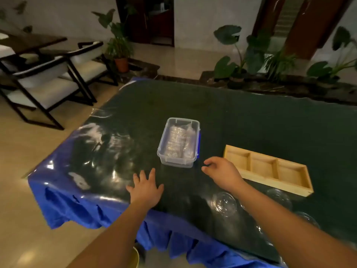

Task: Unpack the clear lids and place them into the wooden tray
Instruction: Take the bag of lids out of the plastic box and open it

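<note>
Container: clear plastic storage box (176, 163) with blue side latches, uncovered, mid-table on the green tabletop (251, 122).
Contents: packed clear lids (176, 142), a row lying inside the box in crinkled film (count not readable).
Destination: wooden tray (265, 168), three compartments, just right of the box and nearer the person; all three compartments show bare wood.
Loose items: clear dome lids (224, 204), at least three, lying on the tabletop near the tray's near side, by the right forearm; none inside the tray.
Left hand (146, 188): fingers straight and spread, palm down at the table's near edge, holding nothing.
Right hand (224, 172): fingers loosely curled, empty, between the box's near corner and the tray's left end, touching neither.
Progress: early, by my judgement. A few lids appear unpacked, yet none is placed.
Remaining: the packed row to lift out and unwrap; every lid, the loose ones included, to go into the tray.
</note>
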